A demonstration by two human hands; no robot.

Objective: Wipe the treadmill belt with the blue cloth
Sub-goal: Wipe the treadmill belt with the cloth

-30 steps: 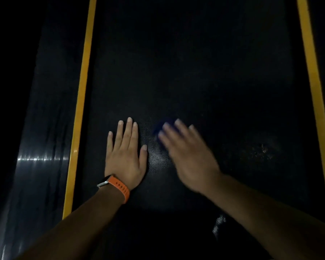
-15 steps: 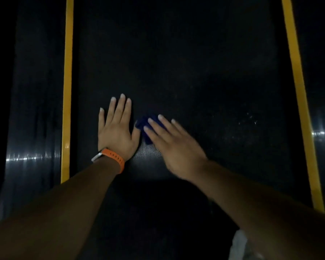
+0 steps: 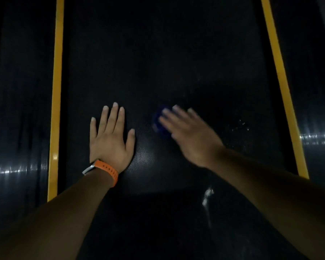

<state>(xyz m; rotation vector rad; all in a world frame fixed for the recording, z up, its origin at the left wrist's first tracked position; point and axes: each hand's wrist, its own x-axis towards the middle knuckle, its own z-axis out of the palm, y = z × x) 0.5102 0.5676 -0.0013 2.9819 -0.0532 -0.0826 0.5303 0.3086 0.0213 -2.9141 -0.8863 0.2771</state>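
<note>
The black textured treadmill belt fills the middle of the dim head view. My left hand, with an orange watch strap at the wrist, lies flat on the belt with fingers spread and holds nothing. My right hand is blurred with motion and presses down on the blue cloth. Only a small dark blue patch of the cloth shows past the fingertips on the left; the rest is hidden under the palm.
A yellow stripe runs along the belt's left edge and another yellow stripe along the right. Dark side rails lie outside them with glints of light. Faint specks show on the belt right of my right hand.
My right hand with the cloth has slid right, away from the left hand, opening a gap between them. The left hand stays flat in place. The view has shifted slightly.
</note>
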